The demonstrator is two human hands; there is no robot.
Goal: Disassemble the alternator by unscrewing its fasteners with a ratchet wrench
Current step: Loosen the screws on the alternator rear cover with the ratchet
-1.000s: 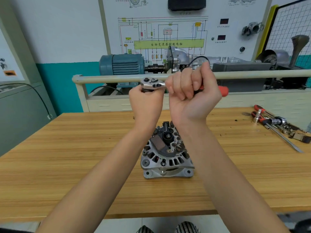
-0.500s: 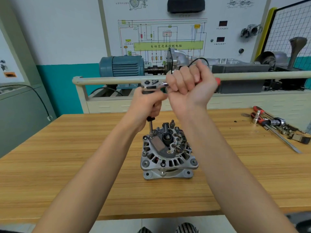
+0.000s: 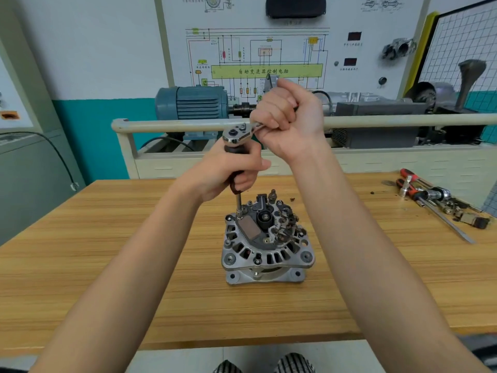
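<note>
A silver alternator [image 3: 266,246] stands upright in the middle of the wooden table [image 3: 107,251], rear cover off, dark regulator and rectifier parts exposed. A chrome ratchet wrench [image 3: 236,134] sits above it on a dark-handled extension whose thin shaft [image 3: 238,205] comes down onto a fastener at the alternator's upper left rim. My left hand [image 3: 231,170] grips the dark extension handle just under the ratchet head. My right hand [image 3: 287,119] grips the ratchet's handle, which is hidden inside the fist.
Red-handled screwdrivers, sockets and small parts [image 3: 435,200] lie on the table at the far right. Behind the table runs a beige rail [image 3: 172,125] of a training bench with a blue motor [image 3: 193,103] and a wiring diagram board.
Both hands have come down with the ratchet and extension. The extension tip, hidden a second ago, now sits on the alternator's upper left fastener. My right hand has swung the handle towards the back.
</note>
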